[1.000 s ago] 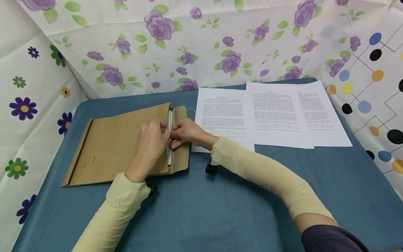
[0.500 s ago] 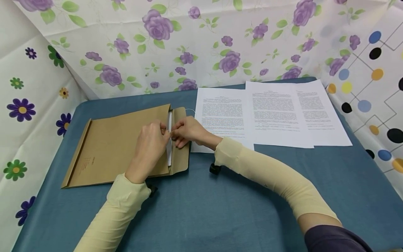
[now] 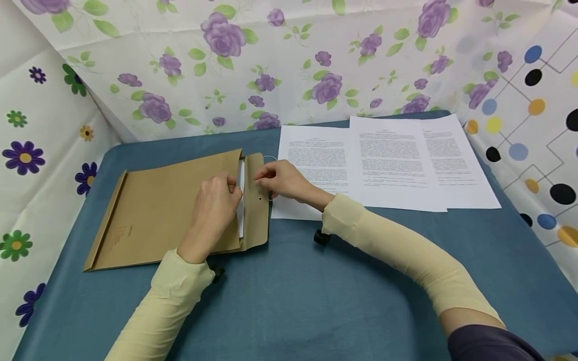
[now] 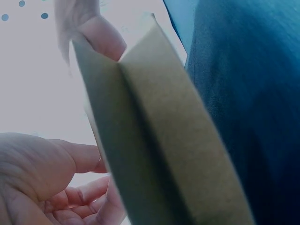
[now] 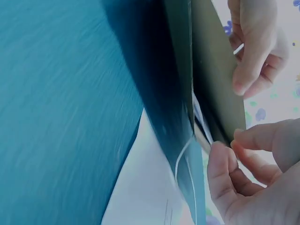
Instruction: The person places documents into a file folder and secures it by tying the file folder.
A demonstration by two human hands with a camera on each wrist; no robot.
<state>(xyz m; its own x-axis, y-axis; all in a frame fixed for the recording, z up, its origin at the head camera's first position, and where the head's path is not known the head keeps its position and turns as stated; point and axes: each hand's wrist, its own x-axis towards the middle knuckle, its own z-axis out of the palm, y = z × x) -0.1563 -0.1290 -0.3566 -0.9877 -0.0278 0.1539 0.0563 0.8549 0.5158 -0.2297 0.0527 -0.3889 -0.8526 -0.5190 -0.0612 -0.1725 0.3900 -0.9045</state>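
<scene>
A brown paper document envelope (image 3: 167,205) lies on the table with its flap (image 3: 256,225) folded out to the right. White paper (image 3: 241,223) shows in the opening. My left hand (image 3: 213,208) pinches the upper panel's edge at the opening; in the left wrist view its thumb and fingers (image 4: 89,159) are at that edge. Over the flap's right edge, my right hand (image 3: 289,181) has loosely bent fingers with nothing visible between them. A thin white string (image 5: 177,164) hangs from the flap in the right wrist view.
To the right, overlapping printed sheets (image 3: 388,150) cover the back of the blue cloth-covered table (image 3: 289,301); the nearest sheet (image 3: 293,210) reaches close to the flap. Patterned curtains (image 3: 189,65) stand behind and at both sides.
My right hand has moved off the opening's edge and the paper, to the right over the flap's outer edge. The left hand keeps its grip on the envelope.
</scene>
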